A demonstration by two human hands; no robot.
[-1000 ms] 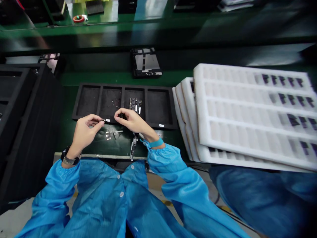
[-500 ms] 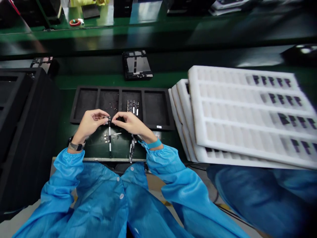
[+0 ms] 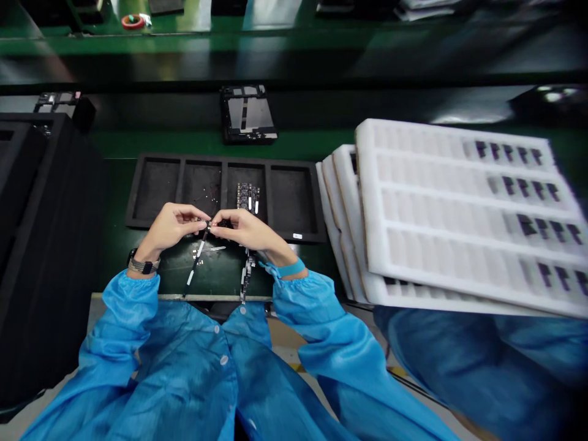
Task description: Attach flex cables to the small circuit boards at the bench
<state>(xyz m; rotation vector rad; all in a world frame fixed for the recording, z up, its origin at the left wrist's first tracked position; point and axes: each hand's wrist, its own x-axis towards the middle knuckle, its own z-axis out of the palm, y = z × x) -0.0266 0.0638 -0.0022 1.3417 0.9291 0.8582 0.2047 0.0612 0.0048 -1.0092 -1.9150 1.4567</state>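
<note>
My left hand pinches the upper end of a flex cable, a thin black strip with white patches that slants down to the table's front edge. My right hand meets it there, thumb and forefinger pinched together at the cable's top; whatever tiny piece lies between them is hidden. Under the hands is a black compartment tray, with small specks in its second compartment. Several more flex cables with small circuit boards lie in the third compartment. Their strips run out below my right wrist.
White foam trays with dark parts in their slots are stacked at the right. Black trays stand piled at the left. Behind lies a stack of flat devices. A red tape roll is on the shelf. Another person's blue sleeve shows lower right.
My hands have come together, the right fingers now touching the cable's upper end. The cable has swung from hanging straight to slanting down left. The view has shifted slightly.
</note>
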